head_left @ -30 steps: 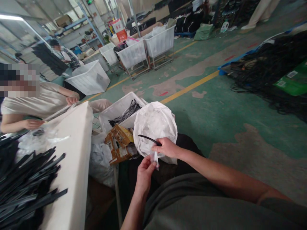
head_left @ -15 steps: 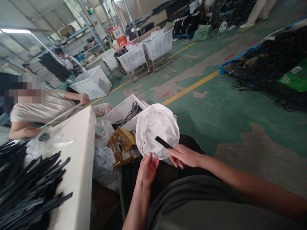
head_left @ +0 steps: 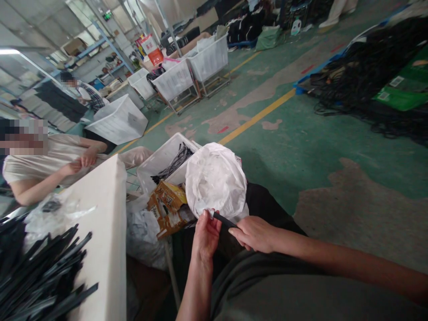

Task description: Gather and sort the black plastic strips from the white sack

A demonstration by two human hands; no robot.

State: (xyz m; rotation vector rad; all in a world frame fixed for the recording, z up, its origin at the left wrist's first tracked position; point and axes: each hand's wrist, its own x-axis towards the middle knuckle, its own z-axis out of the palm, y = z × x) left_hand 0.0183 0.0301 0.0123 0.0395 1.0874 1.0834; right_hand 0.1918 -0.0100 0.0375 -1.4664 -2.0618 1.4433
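Note:
A short black strip (head_left: 224, 220) runs between my two hands, just over the near rim of a round container lined with white plastic (head_left: 216, 178). My right hand (head_left: 252, 232) is closed on the strip's right end. At its left end, the fingertips of my left hand (head_left: 206, 232) pinch a small whitish, clear piece that touches the strip; its details are too small to tell. Many black strips (head_left: 50, 272) lie heaped on the white table (head_left: 109, 223) at the left.
Behind the lined container, a white bin (head_left: 147, 171) holds dark strips. A torn brown and yellow bag (head_left: 169, 205) lies beside it. Across the table sits a person (head_left: 50, 165) with hands together. Wheeled white tubs (head_left: 174, 82) stand farther back; a black heap (head_left: 368, 76) lies at right.
My right hand has brought the black strip down and left, so its end now meets my left fingertips. The seated person's hands have come together. The view has shifted slightly.

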